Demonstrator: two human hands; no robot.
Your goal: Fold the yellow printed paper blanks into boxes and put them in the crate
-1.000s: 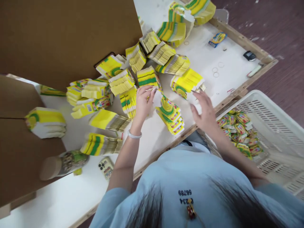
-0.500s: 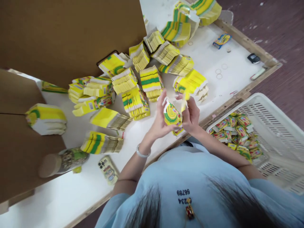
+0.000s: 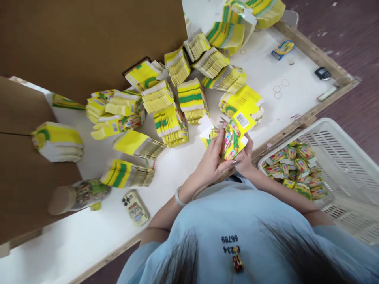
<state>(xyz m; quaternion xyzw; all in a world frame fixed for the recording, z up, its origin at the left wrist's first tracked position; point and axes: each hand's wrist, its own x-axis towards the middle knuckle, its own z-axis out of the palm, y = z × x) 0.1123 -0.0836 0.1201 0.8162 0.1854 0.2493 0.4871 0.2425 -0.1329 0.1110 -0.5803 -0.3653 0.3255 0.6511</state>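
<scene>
Both hands [image 3: 209, 161] have drawn together around a flapped cardboard carton [image 3: 233, 138].

Light-blue shirt [image 3: 213, 215], dark printed digits [image 3: 230, 239], pale bangle [image 3: 178, 197], red-and-gold pendant [image 3: 237, 262].

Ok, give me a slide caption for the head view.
Both hands hold a yellow carton, barcode showing, with a basket of colourful packs beside the table.

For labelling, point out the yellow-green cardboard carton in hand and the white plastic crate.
Yellow-green cardboard carton [image 3: 233, 139]: head view, its printed panel.
White plastic crate [image 3: 340, 152]: head view, its slotted wall.
</scene>
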